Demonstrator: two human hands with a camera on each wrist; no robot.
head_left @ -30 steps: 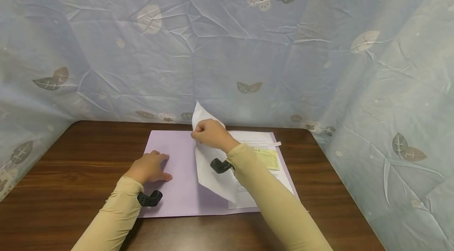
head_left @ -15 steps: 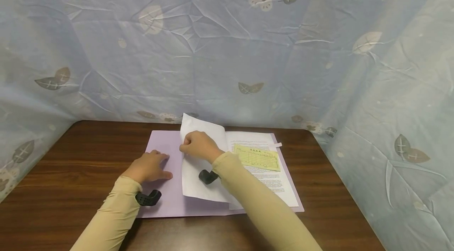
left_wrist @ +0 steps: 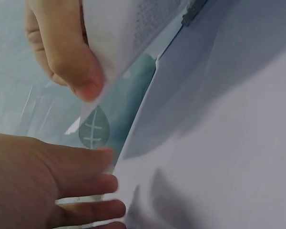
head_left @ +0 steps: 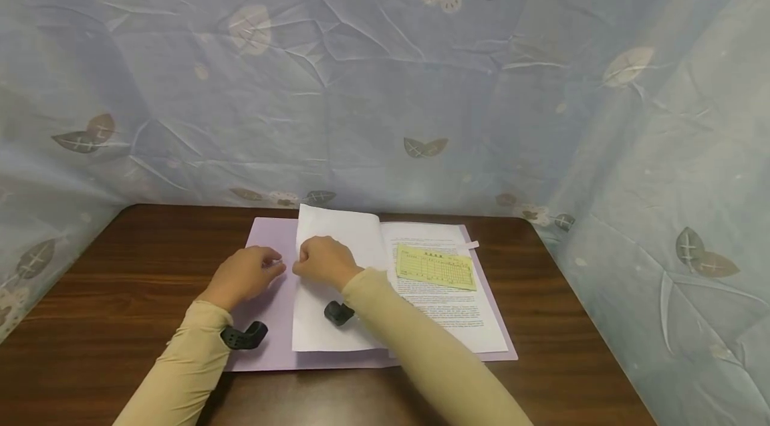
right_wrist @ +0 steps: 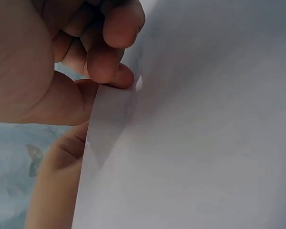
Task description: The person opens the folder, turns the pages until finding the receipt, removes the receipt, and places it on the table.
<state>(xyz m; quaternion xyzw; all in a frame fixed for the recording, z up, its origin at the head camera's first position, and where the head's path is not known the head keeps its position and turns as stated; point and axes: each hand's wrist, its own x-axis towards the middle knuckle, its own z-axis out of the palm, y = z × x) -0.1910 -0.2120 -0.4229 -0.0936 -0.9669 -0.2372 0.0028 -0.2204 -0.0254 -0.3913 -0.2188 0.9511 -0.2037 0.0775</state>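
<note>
A purple folder (head_left: 271, 349) lies spread open on the table, with printed pages on its right half. My right hand (head_left: 325, 262) pinches the left edge of a turned white page (head_left: 361, 239) over the folder's left half; the right wrist view shows thumb and fingertips on that page's edge (right_wrist: 181, 143). Beside it, my left hand (head_left: 243, 272) holds nothing, its fingers loosely bent just left of the page edge. In the left wrist view the left hand (left_wrist: 62, 176) is below the right hand (left_wrist: 66, 52). A yellow printed slip (head_left: 436, 267) lies across the printed sheet (head_left: 445, 319).
A small white tab (head_left: 469, 245) sticks out past the folder's right edge. The dark wooden table (head_left: 120, 292) reaches back to a pale blue curtain (head_left: 361, 112) with leaf patterns, which also hangs along both sides.
My right hand has carried the page left and down, so it lies flatter over the purple cover. The yellow slip is now uncovered. My left hand has lifted off the folder slightly.
</note>
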